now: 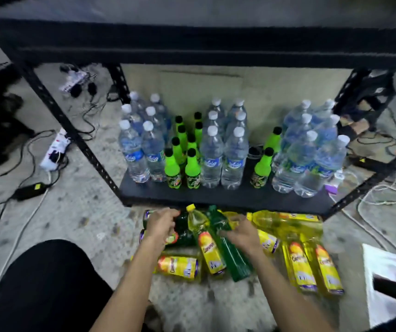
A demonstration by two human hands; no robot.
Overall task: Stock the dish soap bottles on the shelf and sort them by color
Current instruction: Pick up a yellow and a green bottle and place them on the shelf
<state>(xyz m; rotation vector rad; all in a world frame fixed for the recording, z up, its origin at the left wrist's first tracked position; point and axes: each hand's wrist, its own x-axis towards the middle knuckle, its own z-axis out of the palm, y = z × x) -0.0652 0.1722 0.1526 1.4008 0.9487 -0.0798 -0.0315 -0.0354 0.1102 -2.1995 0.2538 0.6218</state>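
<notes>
No soap is on the shelf [216, 197] yet (only water and soda there). On the floor, the left hand [159, 226] curls over a dark green bottle [183, 232], the right hand [241, 232] grips a green bottle [228, 250]; the yellow bottles [312, 267] wait, unsorted.

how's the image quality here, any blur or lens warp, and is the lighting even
Head view: strong wide-angle warp, the shelf posts splay outward; motion blur smears the left hand, the right hand and the green bottle under it; the water bottles read sharper; lighting is dim, dark toward the left edge, and the white sheet glares.
</notes>
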